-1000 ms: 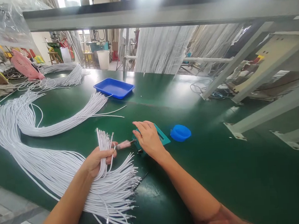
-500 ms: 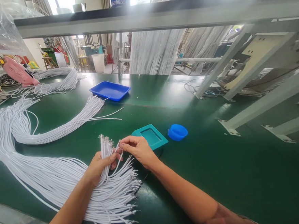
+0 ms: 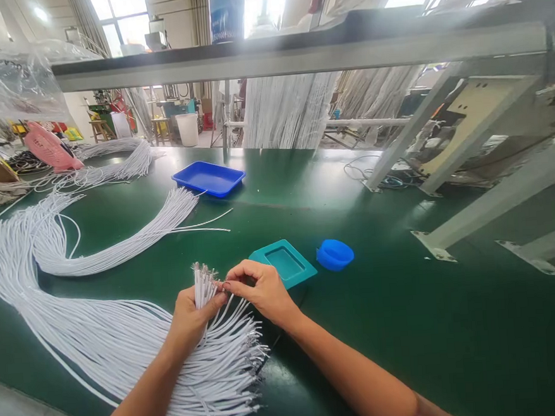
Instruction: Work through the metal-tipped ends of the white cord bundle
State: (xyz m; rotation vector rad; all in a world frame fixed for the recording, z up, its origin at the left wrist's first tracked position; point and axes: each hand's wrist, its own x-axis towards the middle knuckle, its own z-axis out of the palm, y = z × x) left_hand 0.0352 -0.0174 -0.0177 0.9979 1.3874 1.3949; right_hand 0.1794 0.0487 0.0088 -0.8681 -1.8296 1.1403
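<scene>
**Two hands at a bundle of white cords on a green worktop**

The worktop [image 3: 409,325] is a long dark-green surface under a grey overhead beam [image 3: 295,58]. Behind it, curtains of white cord [image 3: 285,112] hang from a rail, with windows and workshop clutter beyond. On the worktop lie a blue tray [image 3: 209,178] at the far side, a teal tray [image 3: 284,263] near my hands, and a small blue bowl [image 3: 334,254] just beside the teal tray. A second sheaf of white cords [image 3: 118,244] curves across the left half, and a third sheaf [image 3: 113,162] lies farther back near a pink object [image 3: 48,149].

My left hand [image 3: 192,315] comes in from the lower left, forearm raised off the worktop, its grip closed around a bundle of white cords [image 3: 125,339] just below their upturned ends. The rest of the bundle trails left and fans out loose beneath my wrist, resting on the worktop.

My right hand [image 3: 259,288] reaches in from the lower right, knuckles up. Its grip is pressed together, thumb and forefinger pinching the tip of one cord at the top of the bundle, touching my left thumb.
</scene>
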